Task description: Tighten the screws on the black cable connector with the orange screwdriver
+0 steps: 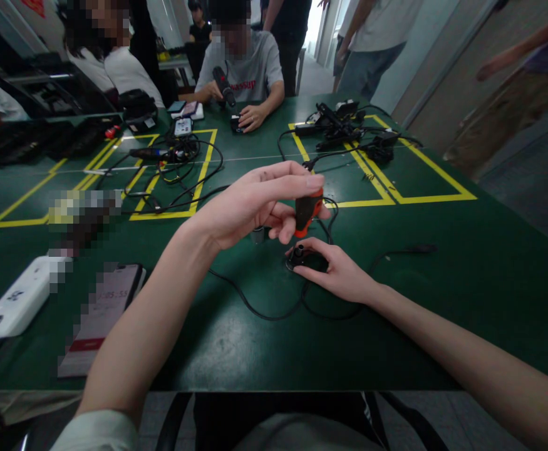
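My left hand (259, 194) is closed on a stubby red-and-black tool handle (307, 214), gripped from above and held upright over the table. Whether it has a shaft or tip I cannot tell. Just below it, the thumb and fingers of my right hand (337, 272) pinch a small round black part (296, 258) with a short post sticking up, resting on the green tabletop (236, 351). A small grey cylinder (257, 235) stands partly behind my left hand. A thin black cable (250, 307) loops across the table beneath both hands.
At the left lie a phone (107, 307) and a white power strip (20, 294). Tangled cables (180, 153) and black devices (337, 128) fill yellow-taped areas farther back. Across the table a person (240, 69) holds a black power tool (223, 86); others stand behind.
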Motion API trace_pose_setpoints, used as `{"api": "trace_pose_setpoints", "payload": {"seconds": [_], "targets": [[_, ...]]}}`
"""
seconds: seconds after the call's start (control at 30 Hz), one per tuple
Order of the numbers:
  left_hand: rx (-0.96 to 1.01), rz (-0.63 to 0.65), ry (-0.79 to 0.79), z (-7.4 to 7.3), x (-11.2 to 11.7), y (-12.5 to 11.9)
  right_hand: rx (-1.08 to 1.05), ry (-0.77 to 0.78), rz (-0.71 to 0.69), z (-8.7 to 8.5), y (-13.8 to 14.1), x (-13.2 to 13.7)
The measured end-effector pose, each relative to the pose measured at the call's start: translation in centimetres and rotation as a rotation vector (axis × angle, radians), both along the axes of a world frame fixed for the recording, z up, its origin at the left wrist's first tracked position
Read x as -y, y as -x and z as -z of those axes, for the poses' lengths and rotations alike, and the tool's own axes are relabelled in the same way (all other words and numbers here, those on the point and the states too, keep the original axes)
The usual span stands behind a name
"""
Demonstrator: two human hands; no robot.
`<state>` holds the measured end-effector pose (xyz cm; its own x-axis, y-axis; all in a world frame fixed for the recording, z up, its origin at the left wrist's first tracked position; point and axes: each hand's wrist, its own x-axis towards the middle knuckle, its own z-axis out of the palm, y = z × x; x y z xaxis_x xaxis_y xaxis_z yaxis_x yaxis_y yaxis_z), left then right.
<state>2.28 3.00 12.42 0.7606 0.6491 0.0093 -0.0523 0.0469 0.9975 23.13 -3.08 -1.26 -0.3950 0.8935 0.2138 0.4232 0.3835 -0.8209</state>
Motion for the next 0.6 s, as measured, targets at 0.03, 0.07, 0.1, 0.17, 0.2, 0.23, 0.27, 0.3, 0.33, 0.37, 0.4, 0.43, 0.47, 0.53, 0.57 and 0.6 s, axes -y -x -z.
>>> {"api": "trace_pose_setpoints", "payload": {"seconds": [0.03,0.07,0.1,0.17,0.2,0.23,0.27,0.3,0.33,0.37,0.4,0.43,0.47,0.53,0.57,0.6], "targets": [[-0.003,-0.005,-0.007,0.00,0.02,0.03,0.000,-0.001,0.001,0.00,0.01,0.00],[-0.004,-0.011,-0.014,-0.01,0.04,0.06,0.000,-0.001,0.003,0.00,0.03,0.01],[-0.006,-0.016,-0.020,-0.02,0.05,0.09,0.000,-0.001,0.004,0.01,0.05,0.02],[-0.012,-0.020,-0.027,-0.07,0.09,0.13,-0.001,-0.001,0.005,0.00,0.07,0.04],[-0.013,-0.018,-0.027,-0.09,0.10,0.15,-0.002,-0.002,0.005,0.00,0.08,0.05],[-0.010,-0.018,-0.024,-0.11,0.12,0.15,-0.003,-0.002,0.004,-0.01,0.08,0.05],[-0.002,-0.019,-0.019,-0.12,0.13,0.14,-0.003,-0.003,0.004,-0.02,0.07,0.06],[0.010,-0.021,-0.011,-0.13,0.15,0.12,-0.003,-0.003,0.004,-0.03,0.06,0.07],[0.022,-0.022,-0.002,-0.14,0.17,0.09,-0.002,-0.004,0.004,-0.04,0.05,0.08],[0.030,-0.022,0.005,-0.15,0.18,0.05,-0.001,-0.004,0.006,-0.05,0.04,0.09],[0.033,-0.020,0.010,-0.15,0.20,0.01,0.000,-0.005,0.006,-0.07,0.04,0.11],[0.032,-0.016,0.014,-0.16,0.21,-0.04,0.001,-0.005,0.007,-0.08,0.04,0.12],[0.030,-0.009,0.017,-0.16,0.22,-0.08,0.002,-0.005,0.007,-0.10,0.05,0.13],[0.029,0.005,0.021,-0.17,0.21,-0.13,0.002,-0.008,0.005,-0.14,0.09,0.16],[0.032,0.014,0.021,-0.17,0.19,-0.15,0.002,-0.009,0.004,-0.15,0.11,0.16],[0.034,0.023,0.019,-0.17,0.15,-0.15,0.002,-0.011,0.004,-0.17,0.14,0.17]]}}
